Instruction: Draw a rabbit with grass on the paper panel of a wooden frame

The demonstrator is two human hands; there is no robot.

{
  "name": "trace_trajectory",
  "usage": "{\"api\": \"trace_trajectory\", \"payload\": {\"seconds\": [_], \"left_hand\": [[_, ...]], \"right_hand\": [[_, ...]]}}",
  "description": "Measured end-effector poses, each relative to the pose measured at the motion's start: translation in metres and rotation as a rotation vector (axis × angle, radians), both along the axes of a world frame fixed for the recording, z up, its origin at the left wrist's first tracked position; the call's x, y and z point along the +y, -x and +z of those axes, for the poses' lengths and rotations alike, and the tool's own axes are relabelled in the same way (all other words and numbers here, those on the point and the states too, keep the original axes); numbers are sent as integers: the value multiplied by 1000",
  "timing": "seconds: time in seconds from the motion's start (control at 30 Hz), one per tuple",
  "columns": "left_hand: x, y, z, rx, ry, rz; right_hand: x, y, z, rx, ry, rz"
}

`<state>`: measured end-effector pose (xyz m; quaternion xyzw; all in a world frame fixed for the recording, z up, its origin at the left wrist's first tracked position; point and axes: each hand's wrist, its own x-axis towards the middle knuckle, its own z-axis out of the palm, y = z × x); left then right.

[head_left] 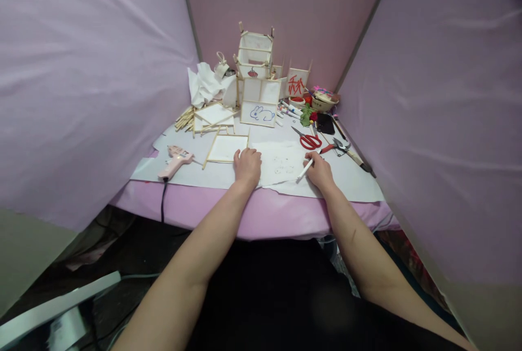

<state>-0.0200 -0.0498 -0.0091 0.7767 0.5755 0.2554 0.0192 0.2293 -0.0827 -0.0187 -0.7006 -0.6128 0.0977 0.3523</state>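
My left hand (247,167) rests knuckles-up on the left edge of a white paper sheet (281,163), fingers curled under, holding the sheet down. My right hand (320,170) grips a white pen (304,169) whose tip touches the sheet's right side. Faint small marks show on the paper. A wooden-stick frame with a white panel (227,149) lies just beyond my left hand.
A pink glue gun (176,160) with a black cord lies at the left. Red scissors (310,140), pliers (339,146) and a black phone (325,123) sit at the right. Stick lanterns (255,56), a rabbit panel (258,112), loose sticks (185,119) and markers crowd the back. Pink fabric walls enclose the table.
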Motion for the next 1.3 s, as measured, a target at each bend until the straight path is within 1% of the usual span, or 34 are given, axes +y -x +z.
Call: {"api": "trace_trajectory", "payload": {"seconds": [0.07, 0.17, 0.27, 0.33, 0.5, 0.7, 0.93, 1.3], "left_hand": [[0, -1, 2, -10, -1, 8], [-4, -1, 9, -45, -20, 30], [-13, 2, 19, -90, -58, 51], [-21, 4, 22, -104, -67, 45], [-33, 6, 18, -104, -35, -24], [-30, 6, 13, -123, -23, 10], [-30, 6, 10, -95, -17, -21], [-30, 8, 13, -81, -12, -26]], "right_hand": [[0, 0, -1, 1, -4, 2], [1, 0, -1, 6, -12, -4], [1, 0, -1, 13, -14, -14], [1, 0, -1, 17, -13, -14], [1, 0, -2, 21, -11, -14], [2, -2, -4, 35, -16, -25], [1, 1, -3, 40, -28, -9], [2, 0, -6, 36, -54, 11]]}}
